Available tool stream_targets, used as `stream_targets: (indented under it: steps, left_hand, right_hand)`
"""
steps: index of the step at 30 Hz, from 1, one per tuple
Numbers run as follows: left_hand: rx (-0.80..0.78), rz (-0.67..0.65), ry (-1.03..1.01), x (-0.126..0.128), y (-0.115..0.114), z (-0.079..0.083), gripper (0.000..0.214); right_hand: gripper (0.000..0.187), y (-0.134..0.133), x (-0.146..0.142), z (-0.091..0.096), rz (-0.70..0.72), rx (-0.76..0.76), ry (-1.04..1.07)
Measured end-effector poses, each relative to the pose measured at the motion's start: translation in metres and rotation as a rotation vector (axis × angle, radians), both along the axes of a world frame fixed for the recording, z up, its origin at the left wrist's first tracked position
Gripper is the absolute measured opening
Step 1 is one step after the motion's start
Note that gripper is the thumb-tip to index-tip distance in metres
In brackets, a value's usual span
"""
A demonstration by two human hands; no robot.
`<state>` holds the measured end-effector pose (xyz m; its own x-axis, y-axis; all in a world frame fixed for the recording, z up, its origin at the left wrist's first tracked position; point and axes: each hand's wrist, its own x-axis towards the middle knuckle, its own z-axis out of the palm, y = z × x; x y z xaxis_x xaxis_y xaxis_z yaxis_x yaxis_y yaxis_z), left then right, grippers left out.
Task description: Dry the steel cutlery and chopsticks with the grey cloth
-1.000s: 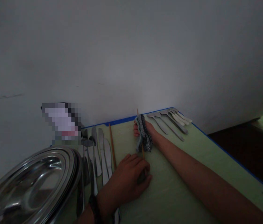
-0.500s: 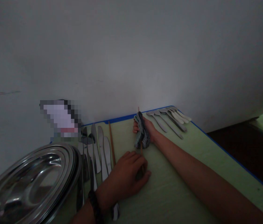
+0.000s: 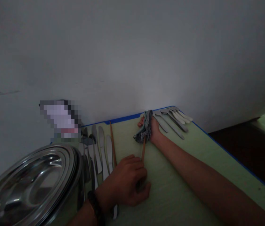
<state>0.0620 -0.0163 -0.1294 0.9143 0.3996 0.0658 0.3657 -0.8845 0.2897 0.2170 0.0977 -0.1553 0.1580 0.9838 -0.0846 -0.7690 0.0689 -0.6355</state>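
- Here, by the left hand (image 3: 129, 180), curled with fingertips hidden, the near end of a chopstick (image 3: 143, 149) is gripped; by the right hand (image 3: 154, 128), closed, a bunched cloth (image 3: 147, 125) is held around it farther up.
- Behind, everything is backed by a grey wall (image 3: 132, 56).
- Below, a green table (image 3: 174, 188) is edged in blue.
- At the left, metal plates (image 3: 34, 185) are stacked.
- Next to them, knives (image 3: 102, 146) are laid side by side.
- Just beside the right hand, spoons (image 3: 172, 126) are fanned out.
- Along the knives, another stick (image 3: 112, 141) is placed.
- Round the left wrist, a dark bracelet (image 3: 94, 202) is worn.
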Motion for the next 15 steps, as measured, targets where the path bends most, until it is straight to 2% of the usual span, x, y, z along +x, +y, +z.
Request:
stream_targets:
  steps: [7, 15]
  left_hand:
    - [0.017, -0.039, 0.023, -0.0020, -0.0002, -0.0003, 0.022]
    - [-0.150, -0.011, -0.021, -0.0002, -0.0046, 0.0046, 0.024]
  right_hand:
    - [0.031, -0.0019, 0.0010, 0.0029, -0.019, -0.070, 0.113]
    - [0.027, -0.0002, 0.0017, 0.0003, 0.044, -0.055, 0.093]
